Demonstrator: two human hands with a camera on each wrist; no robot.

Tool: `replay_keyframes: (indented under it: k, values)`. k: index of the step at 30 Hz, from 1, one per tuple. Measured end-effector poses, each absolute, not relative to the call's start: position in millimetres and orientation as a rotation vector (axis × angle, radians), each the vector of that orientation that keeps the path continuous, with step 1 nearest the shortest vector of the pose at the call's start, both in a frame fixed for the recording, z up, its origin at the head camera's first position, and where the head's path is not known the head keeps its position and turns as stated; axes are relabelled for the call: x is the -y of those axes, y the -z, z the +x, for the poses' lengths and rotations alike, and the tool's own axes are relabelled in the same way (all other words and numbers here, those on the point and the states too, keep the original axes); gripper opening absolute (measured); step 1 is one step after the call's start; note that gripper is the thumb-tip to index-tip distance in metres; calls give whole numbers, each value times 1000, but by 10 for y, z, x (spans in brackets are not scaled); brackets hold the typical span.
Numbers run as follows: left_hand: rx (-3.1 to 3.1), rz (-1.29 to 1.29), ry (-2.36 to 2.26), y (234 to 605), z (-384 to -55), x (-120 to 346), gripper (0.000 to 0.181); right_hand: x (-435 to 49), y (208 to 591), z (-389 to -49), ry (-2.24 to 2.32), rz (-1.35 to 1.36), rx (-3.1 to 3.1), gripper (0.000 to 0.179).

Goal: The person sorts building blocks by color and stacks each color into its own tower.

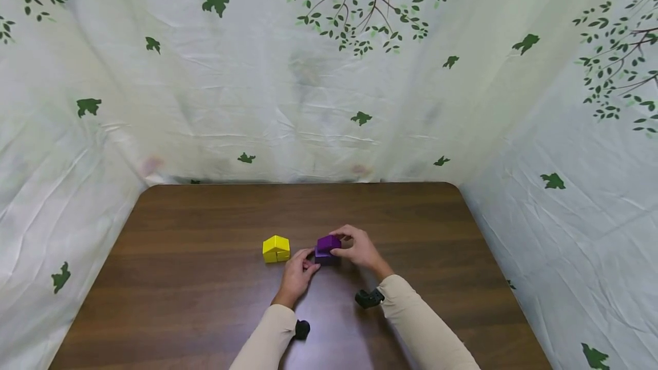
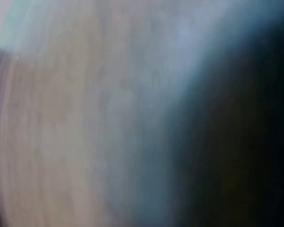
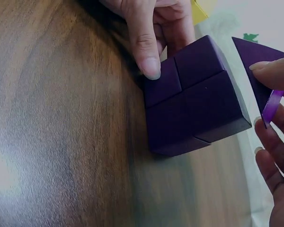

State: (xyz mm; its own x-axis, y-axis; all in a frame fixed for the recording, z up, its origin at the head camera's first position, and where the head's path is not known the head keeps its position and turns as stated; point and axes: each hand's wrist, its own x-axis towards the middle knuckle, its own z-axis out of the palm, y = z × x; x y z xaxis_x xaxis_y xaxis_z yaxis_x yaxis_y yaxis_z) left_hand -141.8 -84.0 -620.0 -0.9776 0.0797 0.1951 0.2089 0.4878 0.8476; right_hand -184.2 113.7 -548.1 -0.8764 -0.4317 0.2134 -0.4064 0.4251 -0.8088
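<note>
A square block of purple cubes [image 3: 197,97] stands on the table with seams across its face. My left hand [image 1: 296,278] grips its left side, the thumb [image 3: 150,64] lying on the front face and the fingers partly hidden behind. Just above the cubes, my right hand [image 1: 361,251] pinches a purple triangular prism [image 3: 255,61] between thumb and fingers. A narrow gap shows between prism and cubes in the right wrist view. The left wrist view is blurred, with a dark shape over its right side.
A small yellow house-shaped block group [image 1: 276,249] with a peaked top stands left of the purple cubes, close to the left hand. The brown wooden table [image 1: 205,301] is bordered at the back and sides by a white leaf-printed curtain [image 1: 308,130].
</note>
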Motion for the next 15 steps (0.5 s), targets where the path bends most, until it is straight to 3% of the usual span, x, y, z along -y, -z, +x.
replay_keyframes:
  k: [15]
  values:
    - [2623,-252,1502,6203,-1418,857,38,-1107,5542,-1832,1479,-810,-2596,36]
